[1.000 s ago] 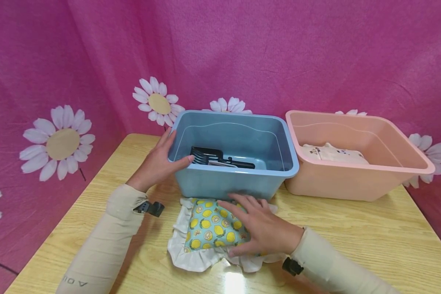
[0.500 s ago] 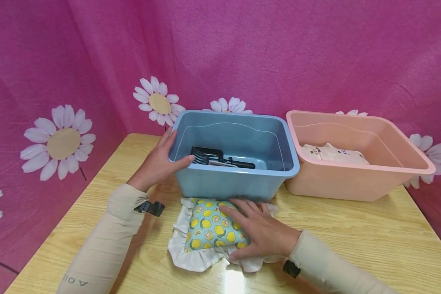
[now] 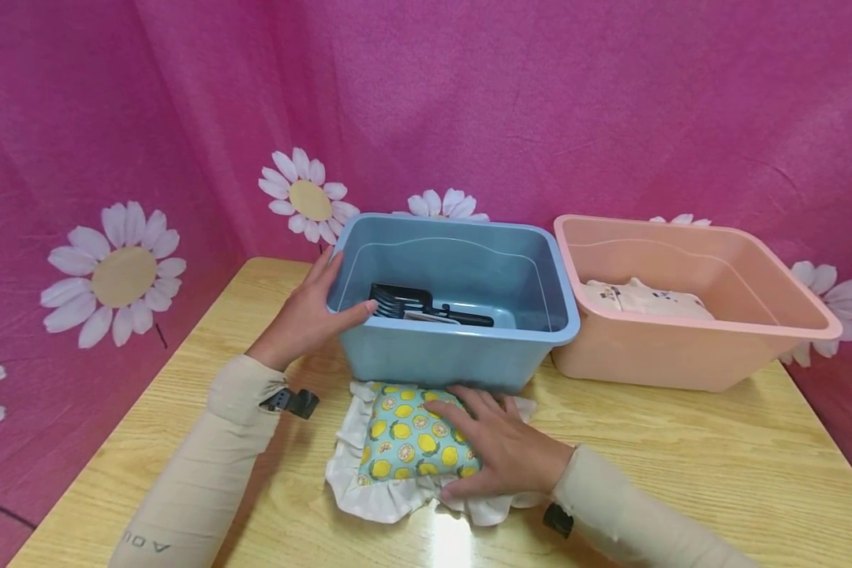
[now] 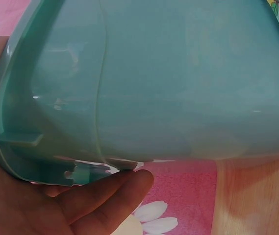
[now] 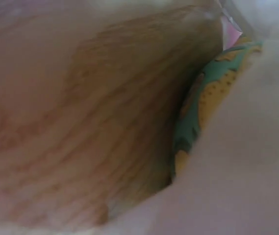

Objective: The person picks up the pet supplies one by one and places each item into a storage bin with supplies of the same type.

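Note:
In the head view, my left hand (image 3: 305, 323) rests at the left rim of a blue plastic bin (image 3: 433, 355), thumb over the front rim. The left wrist view has its fingers (image 4: 114, 196) fairly straight, outside the bin beneath the rim. My right hand (image 3: 504, 450) lies on the right part of a small lemon-print cushion (image 3: 408, 434) with a white ruffled edge, fingers spread and thumb at the near ruffle. That cushion lies flat before the bin. In the right wrist view, the palm (image 5: 95, 132) fills much of the picture, with a strip of lemon print (image 5: 203, 103) beside it.
Black plastic kitchen utensils (image 3: 405, 300), one slotted, lie inside the blue bin with something pale beneath. A pink bin (image 3: 632, 355) stands close on its right, holding a cream patterned cloth item (image 3: 646, 300). Magenta flowered fabric (image 3: 504, 110) hangs behind the wooden table (image 3: 681, 442).
My right hand has lowered slightly onto the cushion, its fingers settling on the lemon print and its thumb on the near ruffle. The left hand stays at the blue bin.

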A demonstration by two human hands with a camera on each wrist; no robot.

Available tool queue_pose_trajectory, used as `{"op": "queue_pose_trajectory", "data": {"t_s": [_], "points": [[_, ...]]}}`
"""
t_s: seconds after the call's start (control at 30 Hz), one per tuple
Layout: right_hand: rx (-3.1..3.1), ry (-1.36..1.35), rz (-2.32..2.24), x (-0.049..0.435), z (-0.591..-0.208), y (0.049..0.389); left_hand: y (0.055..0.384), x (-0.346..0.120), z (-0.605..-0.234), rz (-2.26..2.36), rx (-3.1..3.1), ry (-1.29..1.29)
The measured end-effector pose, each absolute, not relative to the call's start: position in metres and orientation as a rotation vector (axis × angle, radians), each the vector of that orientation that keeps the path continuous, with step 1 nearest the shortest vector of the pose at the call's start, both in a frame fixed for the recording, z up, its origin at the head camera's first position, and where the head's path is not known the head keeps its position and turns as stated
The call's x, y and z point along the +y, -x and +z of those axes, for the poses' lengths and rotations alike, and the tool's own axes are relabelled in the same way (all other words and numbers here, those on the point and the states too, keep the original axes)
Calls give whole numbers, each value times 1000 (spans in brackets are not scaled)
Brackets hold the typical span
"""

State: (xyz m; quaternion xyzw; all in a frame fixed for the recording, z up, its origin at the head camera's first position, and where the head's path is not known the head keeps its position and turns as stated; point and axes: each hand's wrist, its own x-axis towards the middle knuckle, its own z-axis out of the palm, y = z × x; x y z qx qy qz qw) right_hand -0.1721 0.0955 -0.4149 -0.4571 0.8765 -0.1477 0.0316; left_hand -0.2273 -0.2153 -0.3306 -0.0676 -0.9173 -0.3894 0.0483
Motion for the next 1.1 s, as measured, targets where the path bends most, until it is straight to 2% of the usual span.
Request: {"op": "queue_pose_trajectory", "data": {"t_s": [0.43,1.1], "points": [[2750,1471,-438,92,-427,172,227,-216,-330,-1195,-2800,215],[2770,1550,-374,91,-424,172,227,-215,-330,-1194,-2805,200]]}}
